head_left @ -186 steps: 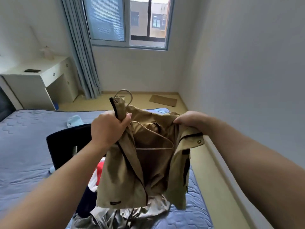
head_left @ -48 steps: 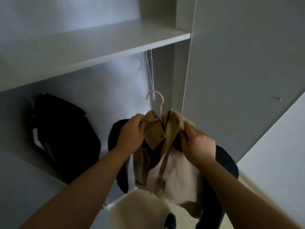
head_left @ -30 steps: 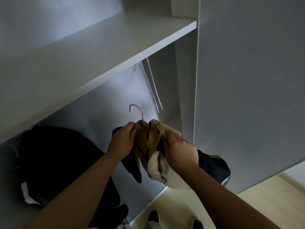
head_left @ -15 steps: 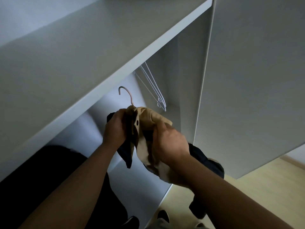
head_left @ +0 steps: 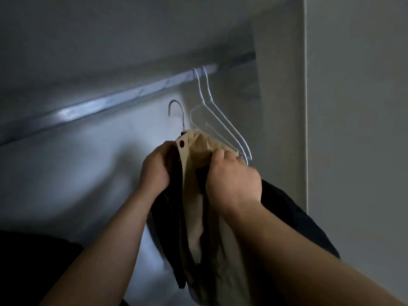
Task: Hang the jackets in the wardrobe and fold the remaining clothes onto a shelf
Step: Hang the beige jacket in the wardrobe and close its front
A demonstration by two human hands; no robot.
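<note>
Jacket [head_left: 199, 145] nearer rail [head_left: 123, 97], white hangers [head_left: 200, 89] alongside

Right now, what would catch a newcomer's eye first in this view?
At the centre, the left hand and the right hand grip a tan jacket on a hanger. Its hook is below the wardrobe rail and not yet over it. To the right, two empty white wire hangers hang on that rail.

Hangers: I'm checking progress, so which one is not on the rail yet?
The one in the tan jacket: its hook is free below the rail, while the two bare white hangers hang on it.
</note>
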